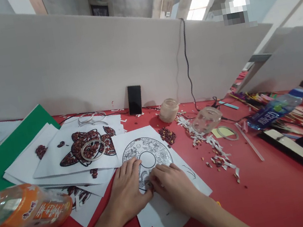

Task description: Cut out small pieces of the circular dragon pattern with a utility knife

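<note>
A sheet of white paper with a printed round dragon pattern (156,140) lies on the red table between my hands. My left hand (129,187) rests on the left side of the pattern, fingers stretched along the paper. Its thumb reaches toward the right fingertips. My right hand (170,180) is closed over the lower part of the pattern, fingers curled in and pressed together. Something small and dark shows at the fingertips, too hidden to name. Just beyond the sheet sits a pile of dark red beans (168,136).
To the left are sheets with bean pictures (87,148), a tape roll (93,150), a green board (12,142) and an orange-labelled jar (47,206). Paper scraps (215,145), two jars (169,109), a water bottle (279,108) and a phone (135,100) also stand or lie about.
</note>
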### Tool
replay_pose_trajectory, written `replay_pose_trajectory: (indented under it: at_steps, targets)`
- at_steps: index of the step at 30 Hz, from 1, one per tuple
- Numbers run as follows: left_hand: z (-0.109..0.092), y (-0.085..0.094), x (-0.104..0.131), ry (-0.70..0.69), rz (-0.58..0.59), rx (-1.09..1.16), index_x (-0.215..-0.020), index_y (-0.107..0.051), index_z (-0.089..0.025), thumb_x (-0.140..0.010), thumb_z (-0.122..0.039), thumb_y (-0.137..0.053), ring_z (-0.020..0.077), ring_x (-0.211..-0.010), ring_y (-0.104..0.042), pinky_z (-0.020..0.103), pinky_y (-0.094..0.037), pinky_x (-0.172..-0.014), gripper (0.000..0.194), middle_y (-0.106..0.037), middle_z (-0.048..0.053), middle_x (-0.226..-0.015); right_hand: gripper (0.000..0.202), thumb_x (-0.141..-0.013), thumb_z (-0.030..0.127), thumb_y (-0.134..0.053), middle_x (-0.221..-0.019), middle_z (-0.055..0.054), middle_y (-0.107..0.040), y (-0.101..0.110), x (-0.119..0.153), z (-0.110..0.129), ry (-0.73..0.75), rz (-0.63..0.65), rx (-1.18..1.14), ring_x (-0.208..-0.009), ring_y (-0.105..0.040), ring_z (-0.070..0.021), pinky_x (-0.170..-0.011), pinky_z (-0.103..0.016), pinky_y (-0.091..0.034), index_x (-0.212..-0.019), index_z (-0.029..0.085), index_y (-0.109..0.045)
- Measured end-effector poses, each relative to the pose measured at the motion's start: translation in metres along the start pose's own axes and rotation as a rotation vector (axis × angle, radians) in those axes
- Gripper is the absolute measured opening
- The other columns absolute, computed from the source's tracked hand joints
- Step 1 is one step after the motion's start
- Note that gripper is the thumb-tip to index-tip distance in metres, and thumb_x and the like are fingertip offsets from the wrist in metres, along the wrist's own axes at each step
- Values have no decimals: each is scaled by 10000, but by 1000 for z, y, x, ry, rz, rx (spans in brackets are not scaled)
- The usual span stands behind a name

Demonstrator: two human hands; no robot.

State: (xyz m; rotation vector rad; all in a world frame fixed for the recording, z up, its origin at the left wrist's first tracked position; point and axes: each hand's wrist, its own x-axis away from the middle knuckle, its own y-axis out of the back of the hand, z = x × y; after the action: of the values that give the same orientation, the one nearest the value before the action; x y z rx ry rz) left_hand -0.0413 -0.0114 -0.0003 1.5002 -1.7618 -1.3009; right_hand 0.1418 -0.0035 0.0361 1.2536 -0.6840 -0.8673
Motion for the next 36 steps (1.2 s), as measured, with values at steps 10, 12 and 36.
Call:
replay_pose_trajectory:
  at_steps: [10, 12, 36]
  targets:
    - [1, 0, 0, 25, 46, 12, -1395, -467, -178, -809, -406, -647, 357, -1389, -442, 537, -372, -1131, 654, -524, 151, -1474, 135, -1008, 175, -470, -831, -6, -669, 17, -10, -36, -164, -73, 2, -647, -612, -157, -613, -279, -353, -905, 214, -547]
    - [0, 1, 0, 28, 43, 19, -1384, -473, -176, -810, -407, -643, 355, -1382, -444, 535, -369, -1132, 641, -526, 151, -1467, 113, -1009, 200, -473, -867, -18, -682, 26, -9, -62, -271, -154, 26, -664, -624, -166, -593, -275, -353, -936, 216, -557]
    - [-1, 9, 1, -7, 23, 93, -1349, -444, -206, -769, -238, -626, 331, -1334, -465, 520, -412, -1097, 610, -530, 138, -1402, 360, -1000, 244, -532, -1074, -75, -723, -8, 125, -48, 67, -237, -113, -883, -713, -232, -750, -368, -626, -1348, 299, -606]
